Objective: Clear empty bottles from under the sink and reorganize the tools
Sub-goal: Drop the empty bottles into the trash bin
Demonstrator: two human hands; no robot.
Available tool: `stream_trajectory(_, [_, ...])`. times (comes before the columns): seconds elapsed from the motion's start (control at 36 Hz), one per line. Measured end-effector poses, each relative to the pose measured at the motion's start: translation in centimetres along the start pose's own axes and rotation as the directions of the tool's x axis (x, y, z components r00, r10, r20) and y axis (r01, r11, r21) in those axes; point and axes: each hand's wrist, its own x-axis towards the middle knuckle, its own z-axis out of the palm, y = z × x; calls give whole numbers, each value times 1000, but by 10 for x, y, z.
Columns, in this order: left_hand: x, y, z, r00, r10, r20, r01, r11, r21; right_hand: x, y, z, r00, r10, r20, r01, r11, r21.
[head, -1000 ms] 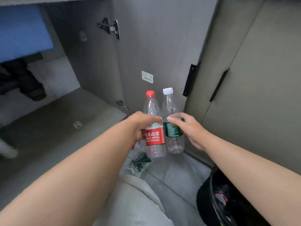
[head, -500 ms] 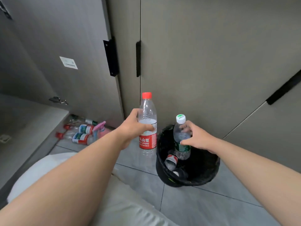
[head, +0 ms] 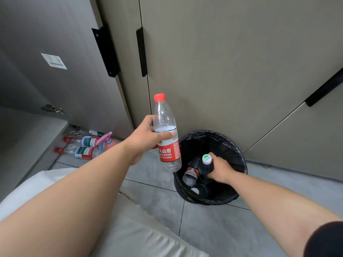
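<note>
I am holding the red-capped Nongfu Spring bottle (head: 168, 138) upright in my left hand (head: 146, 140), fingers wrapped round its shoulder just above the label, beside the black-lined bin (head: 239, 158). My right hand (head: 220, 170) is clamping the white-capped bottle (head: 205, 164) by its neck inside the bin. Both look empty, so I judge them light, thin-walled and easily crushed; gripping near the stiffer shoulder or neck should be steadiest. More bottles (head: 81, 147) are lying by the cabinet.

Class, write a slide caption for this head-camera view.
Right hand lowers a white-capped bottle into the black bin; left hand holds a red-capped bottle.
</note>
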Motion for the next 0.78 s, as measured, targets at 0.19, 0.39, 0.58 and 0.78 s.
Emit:
stream_trajectory(0.19, [6,-5,-2,1000,-20,13,19,1000,15,4,1,12,986,67,155,-49,992,-116])
stream_trajectory(0.39, [9,-4,2,999,13,30,-15,998,60,12,-29,-4,999,-43,23,43,999,3])
stream_trajectory(0.58, [2,5,9,992,122,45,-125,989,77,-14,-120,-65,948,-311,-69,281,711,645])
stream_trajectory(0.78, [-6,9,17,972,236,5,-234,958,168,-24,-152,-78,892,-413,-184,446,733,514])
